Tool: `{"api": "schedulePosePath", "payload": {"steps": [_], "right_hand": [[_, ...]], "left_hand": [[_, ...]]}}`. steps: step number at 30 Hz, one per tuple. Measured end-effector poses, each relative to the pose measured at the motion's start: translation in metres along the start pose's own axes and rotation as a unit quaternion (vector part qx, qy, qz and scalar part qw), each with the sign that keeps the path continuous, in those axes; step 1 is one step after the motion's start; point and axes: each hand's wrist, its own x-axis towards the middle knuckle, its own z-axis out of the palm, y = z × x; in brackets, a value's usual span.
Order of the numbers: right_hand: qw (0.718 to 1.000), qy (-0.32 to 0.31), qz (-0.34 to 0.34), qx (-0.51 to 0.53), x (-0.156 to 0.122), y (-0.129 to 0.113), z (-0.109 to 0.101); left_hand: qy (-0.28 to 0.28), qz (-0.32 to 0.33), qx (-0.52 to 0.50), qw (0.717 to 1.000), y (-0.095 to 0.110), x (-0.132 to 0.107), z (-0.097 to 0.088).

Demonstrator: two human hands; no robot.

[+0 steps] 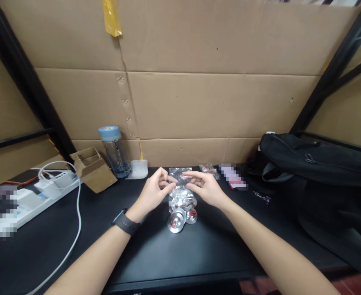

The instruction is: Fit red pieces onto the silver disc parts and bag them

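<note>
My left hand and my right hand meet over the middle of a black table. Both pinch the top edge of a clear plastic bag from either side. Round silver metal discs with red marks lie under the bag; some sit inside its lower part, a few lie loose on the table in front. A black watch is on my left wrist.
A blue-lidded water bottle, a small open cardboard box and a power strip with white cables stand at the left. A black bag fills the right side. Cardboard panels wall the back.
</note>
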Motion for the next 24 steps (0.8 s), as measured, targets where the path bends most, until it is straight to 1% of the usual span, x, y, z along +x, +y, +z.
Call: {"api": "schedulePosePath", "payload": {"steps": [2,4,6,8,9,10,12,13,14,17,19,21,23,24], "right_hand": [[1.0,-0.004,0.012,0.005,0.0,0.0,-0.001],[1.0,-0.004,0.013,0.0,-0.001,0.0,-0.001],[1.0,0.01,0.004,-0.012,-0.001,0.001,-0.001],[0.999,0.031,-0.003,-0.028,0.0,0.001,-0.001],[0.999,0.038,-0.002,-0.033,0.0,0.002,-0.001],[0.998,0.043,0.002,-0.034,0.001,0.002,-0.001],[0.999,0.045,0.015,-0.022,0.002,0.002,-0.001],[0.999,0.042,0.02,-0.013,0.002,0.002,-0.001],[0.999,0.038,0.022,-0.002,0.002,0.001,-0.001],[0.999,0.02,0.022,0.014,0.001,-0.001,0.001],[1.0,0.009,0.02,0.004,0.0,-0.002,0.001],[0.999,0.017,0.009,-0.028,0.0,-0.001,0.001],[0.996,0.045,-0.021,-0.073,0.002,0.002,-0.002],[0.993,0.059,-0.036,-0.093,0.003,0.005,-0.004]], "left_hand": [[-0.013,0.007,0.039,0.999,0.001,0.0,-0.002],[-0.02,0.028,0.091,0.995,0.005,0.0,-0.004],[0.006,0.074,0.163,0.984,0.01,-0.002,-0.004],[0.034,0.137,0.249,0.958,0.017,-0.005,-0.004],[0.03,0.167,0.292,0.941,0.021,-0.007,-0.003],[0.01,0.192,0.33,0.924,0.023,-0.008,-0.002],[-0.047,0.225,0.388,0.892,0.026,-0.01,0.002],[-0.064,0.232,0.414,0.878,0.026,-0.011,0.005],[-0.068,0.236,0.438,0.865,0.024,-0.011,0.007],[-0.051,0.235,0.495,0.835,0.018,-0.01,0.012],[-0.048,0.236,0.509,0.827,0.012,-0.008,0.011],[-0.047,0.234,0.512,0.825,0.007,-0.004,0.006],[-0.03,0.221,0.518,0.826,0.002,0.001,-0.005],[-0.011,0.209,0.526,0.824,-0.001,0.003,-0.013]]}}
